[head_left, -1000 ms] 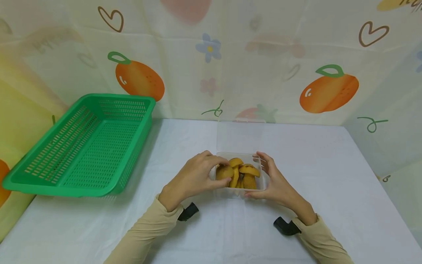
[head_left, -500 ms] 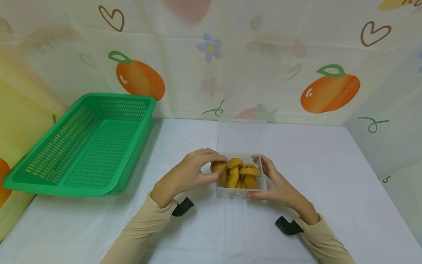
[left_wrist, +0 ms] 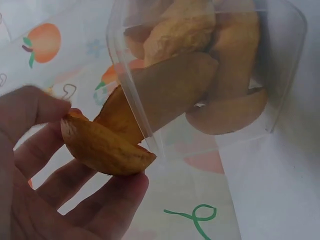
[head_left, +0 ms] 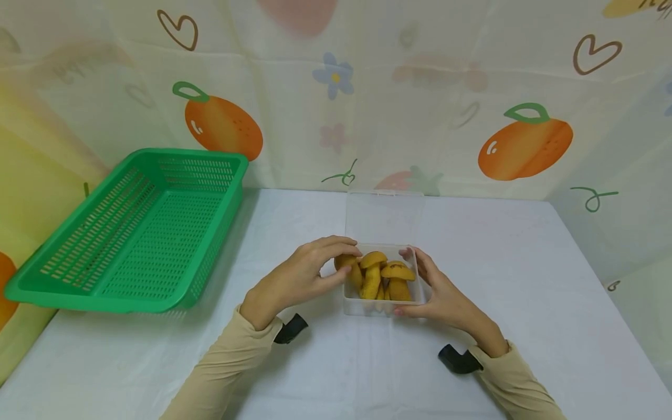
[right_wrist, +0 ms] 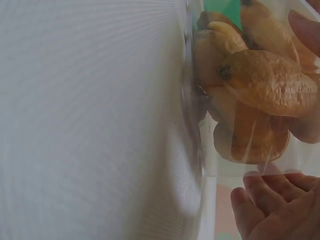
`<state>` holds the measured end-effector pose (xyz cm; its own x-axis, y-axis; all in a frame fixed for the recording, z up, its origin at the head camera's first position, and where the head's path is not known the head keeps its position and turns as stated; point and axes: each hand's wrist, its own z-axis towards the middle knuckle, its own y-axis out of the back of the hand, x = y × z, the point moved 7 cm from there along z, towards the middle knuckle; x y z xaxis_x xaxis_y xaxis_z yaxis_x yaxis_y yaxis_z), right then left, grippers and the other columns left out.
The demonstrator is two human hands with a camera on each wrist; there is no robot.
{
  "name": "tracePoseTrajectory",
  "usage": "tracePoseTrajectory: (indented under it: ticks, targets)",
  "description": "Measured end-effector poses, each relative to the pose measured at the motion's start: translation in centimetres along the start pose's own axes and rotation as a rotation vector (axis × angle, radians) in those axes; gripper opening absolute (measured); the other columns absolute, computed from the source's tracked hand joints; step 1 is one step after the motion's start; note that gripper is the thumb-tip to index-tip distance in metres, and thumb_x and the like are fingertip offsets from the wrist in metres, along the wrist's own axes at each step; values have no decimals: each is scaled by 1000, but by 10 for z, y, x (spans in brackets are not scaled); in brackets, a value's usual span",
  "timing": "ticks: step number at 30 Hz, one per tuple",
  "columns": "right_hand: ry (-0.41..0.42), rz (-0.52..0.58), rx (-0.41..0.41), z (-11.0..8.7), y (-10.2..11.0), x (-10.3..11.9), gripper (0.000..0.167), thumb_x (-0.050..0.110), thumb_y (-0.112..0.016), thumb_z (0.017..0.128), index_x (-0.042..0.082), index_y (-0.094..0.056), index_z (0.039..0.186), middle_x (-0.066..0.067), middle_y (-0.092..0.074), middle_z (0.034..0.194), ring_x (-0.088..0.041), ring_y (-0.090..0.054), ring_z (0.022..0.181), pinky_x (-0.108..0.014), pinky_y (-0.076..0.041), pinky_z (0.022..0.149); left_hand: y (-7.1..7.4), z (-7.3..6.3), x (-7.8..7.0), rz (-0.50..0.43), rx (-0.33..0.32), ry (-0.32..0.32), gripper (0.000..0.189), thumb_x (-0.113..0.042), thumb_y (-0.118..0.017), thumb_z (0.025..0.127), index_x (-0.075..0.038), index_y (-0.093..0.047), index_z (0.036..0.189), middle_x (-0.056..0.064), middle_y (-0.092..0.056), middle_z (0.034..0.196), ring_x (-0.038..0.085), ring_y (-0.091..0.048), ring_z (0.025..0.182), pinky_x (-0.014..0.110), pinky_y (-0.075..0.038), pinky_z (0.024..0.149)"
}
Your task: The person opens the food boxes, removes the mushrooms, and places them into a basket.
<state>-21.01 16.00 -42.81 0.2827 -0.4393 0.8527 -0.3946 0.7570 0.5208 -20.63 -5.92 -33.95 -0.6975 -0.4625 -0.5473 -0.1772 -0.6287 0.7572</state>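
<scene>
A clear plastic box (head_left: 367, 308) with its hinged lid (head_left: 385, 216) folded back sits mid-table, holding several yellow-brown mushrooms (head_left: 398, 279). At its left rim, my left hand (head_left: 304, 271) pinches the cap of one mushroom (left_wrist: 107, 147) between thumb and fingers. This cap sticks out past the rim, while the stem slants down inside the box. My right hand (head_left: 446, 297) grips the box from its right side, thumb at the front and fingers behind. In the right wrist view, fingertips (right_wrist: 260, 192) lie at the clear wall, mushrooms showing through it.
A large green plastic basket (head_left: 105, 301) with slotted sides stands on the left of the white-covered table (head_left: 514, 245). Behind the table hangs a printed curtain (head_left: 409, 128) with oranges and hearts. Each sleeve carries a black strap piece (head_left: 459, 360) at the wrist.
My left hand has shifted slightly left, drawing the mushroom's cap from inside the box out over its left rim. The right hand keeps its grip on the box.
</scene>
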Motion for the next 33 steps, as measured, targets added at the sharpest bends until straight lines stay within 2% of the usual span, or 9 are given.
tracePoseTrajectory:
  ticks: [5, 9, 14, 19, 22, 26, 30, 33]
  targets:
    - [0, -4, -1, 0, 0, 0, 114, 25, -88, 76, 8, -11, 158, -17, -30, 160, -43, -21, 150, -64, -22, 117, -1, 0, 0, 47, 0, -24, 41, -8, -77, 84, -7, -62, 122, 7, -63, 127, 19, -61, 118, 30, -52, 102]
    - [-7, -4, 1, 0, -1, 0, 113, 25, -87, 76, 9, -12, 158, -15, -30, 160, -41, -19, 151, -62, -21, 118, -1, -1, 0, 64, -14, -42, 41, 0, -75, 84, -6, -58, 121, 5, -62, 123, 16, -61, 113, 26, -53, 98]
    - [-7, -6, 10, 1, -2, 2, 115, 26, -88, 76, 9, -10, 159, -15, -29, 161, -40, -17, 152, -59, -21, 118, 7, -2, 2, 84, -69, -62, 37, 0, -73, 85, -3, -58, 119, 7, -64, 118, 14, -62, 102, 26, -56, 92]
    - [6, -11, 8, 1, -1, 3, 114, 25, -88, 75, 9, -11, 158, -14, -30, 160, -38, -20, 152, -58, -21, 118, 14, -3, 10, 74, -101, -14, 37, -2, -76, 84, 1, -60, 118, 7, -65, 109, 13, -60, 90, 27, -58, 83]
    - [12, -11, 4, 1, 0, 3, 114, 24, -88, 75, 9, -12, 158, -14, -30, 159, -38, -21, 151, -59, -21, 118, 14, -3, 15, 56, -93, 9, 35, -3, -77, 84, 0, -60, 114, 7, -66, 108, 13, -62, 91, 25, -57, 81]
    - [13, -8, 5, 1, 0, 2, 113, 24, -88, 76, 9, -12, 158, -14, -30, 160, -38, -21, 151, -58, -21, 118, 12, -2, 17, 54, -74, 25, 30, -5, -78, 84, -2, -63, 110, 7, -66, 113, 16, -65, 97, 25, -57, 84]
    - [7, -6, 8, 1, 0, 2, 113, 24, -87, 76, 9, -12, 158, -14, -29, 160, -38, -20, 152, -57, -20, 118, 9, -1, 18, 78, -27, 61, 30, -9, -79, 83, -4, -68, 110, 11, -65, 121, 20, -66, 103, 29, -58, 88]
    - [-1, -6, 10, 0, -1, 1, 113, 25, -87, 76, 9, -11, 158, -14, -28, 161, -38, -19, 152, -57, -20, 118, 6, -2, 19, 76, 16, 87, 31, -11, -80, 83, -5, -70, 112, 9, -67, 120, 19, -66, 101, 29, -58, 87]
